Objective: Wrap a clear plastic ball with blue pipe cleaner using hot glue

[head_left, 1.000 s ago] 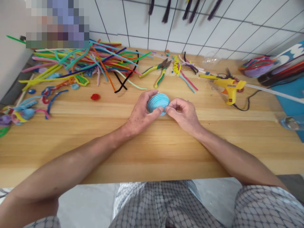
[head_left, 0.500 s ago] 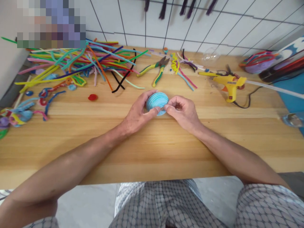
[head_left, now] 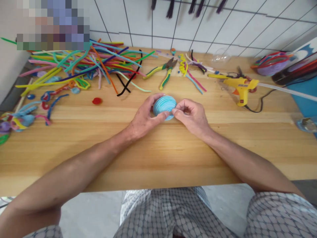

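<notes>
A light blue ball (head_left: pixel 164 105), wound round with what looks like fuzzy pipe cleaner in coils, sits just above the wooden table. My left hand (head_left: pixel 146 114) is closed around its left side, thumb pressed on the lower front. At the ball's lower right edge, my right hand (head_left: pixel 192 115) has thumb and forefinger pinched together, touching the ball. Whatever lies between those fingertips is too small to make out. Green-and-yellow pliers (head_left: pixel 165 72) lie open just beyond the ball.
A heap of coloured pipe cleaners (head_left: pixel 81 66) spreads across the back left. A red cap (head_left: pixel 97 100) lies left of my hands. Behind my right hand are a yellow coil (head_left: pixel 183 65) and a yellow glue gun (head_left: pixel 241 87) with its cord. A clear dome (head_left: pixel 221 55) stands near the wall.
Both hands keep their hold on the blue ball, and my right fingertips stay at its lower right edge. The view has shifted very slightly; little else differs.
</notes>
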`<act>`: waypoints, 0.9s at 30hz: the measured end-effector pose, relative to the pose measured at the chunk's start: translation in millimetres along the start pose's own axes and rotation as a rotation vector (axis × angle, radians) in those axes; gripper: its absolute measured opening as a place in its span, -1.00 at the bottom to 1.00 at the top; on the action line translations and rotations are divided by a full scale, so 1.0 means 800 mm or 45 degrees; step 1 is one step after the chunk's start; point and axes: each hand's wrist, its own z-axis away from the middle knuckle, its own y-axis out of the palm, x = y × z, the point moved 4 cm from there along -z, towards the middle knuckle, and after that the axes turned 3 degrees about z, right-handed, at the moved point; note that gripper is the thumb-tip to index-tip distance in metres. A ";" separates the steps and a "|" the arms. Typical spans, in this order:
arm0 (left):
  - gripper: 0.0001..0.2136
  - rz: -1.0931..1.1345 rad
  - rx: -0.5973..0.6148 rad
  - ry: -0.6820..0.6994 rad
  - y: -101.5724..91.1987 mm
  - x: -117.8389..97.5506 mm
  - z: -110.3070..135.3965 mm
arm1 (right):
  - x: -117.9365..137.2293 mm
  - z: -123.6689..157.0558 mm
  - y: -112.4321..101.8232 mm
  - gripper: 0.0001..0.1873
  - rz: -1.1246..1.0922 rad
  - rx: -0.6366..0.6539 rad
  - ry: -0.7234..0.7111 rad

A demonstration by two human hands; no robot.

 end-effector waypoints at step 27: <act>-0.40 -0.499 -0.159 0.371 0.003 0.000 0.002 | -0.042 0.031 -0.147 -0.78 0.347 -0.507 0.022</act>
